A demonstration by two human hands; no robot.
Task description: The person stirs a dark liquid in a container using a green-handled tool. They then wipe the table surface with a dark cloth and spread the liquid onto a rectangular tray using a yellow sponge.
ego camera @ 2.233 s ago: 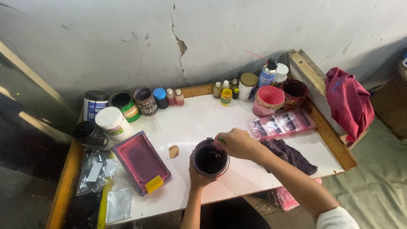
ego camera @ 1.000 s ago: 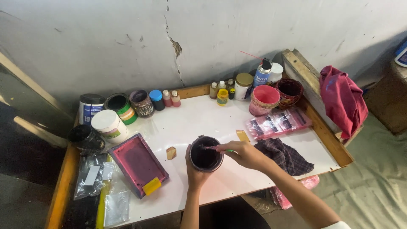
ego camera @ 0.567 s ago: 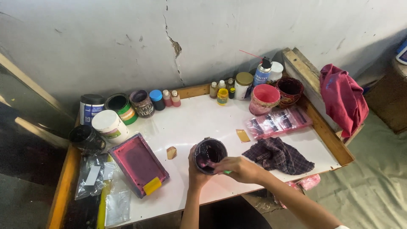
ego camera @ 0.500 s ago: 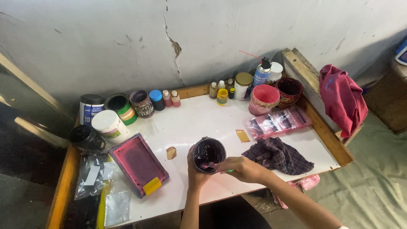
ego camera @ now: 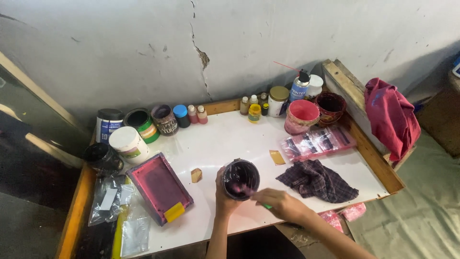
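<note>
Here, near the front edge of the white surface (ego camera: 225, 139), the left hand (ego camera: 224, 199) is wrapping the wall of a rigid, likely slippery, ink-smeared jar (ego camera: 240, 179), while the right hand (ego camera: 280, 204) is pinching a green-tipped stirrer (ego camera: 265, 206) at its rim.

wall (ego camera: 239, 43): grey, cracked | table (ego camera: 230, 139): white top, wood rim | floor (ego camera: 431, 201): grey

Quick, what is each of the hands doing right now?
Left hand: closed around the dark pot, holding it up.
Right hand: closed on a small green-tipped tool, at the pot's rim.
</note>
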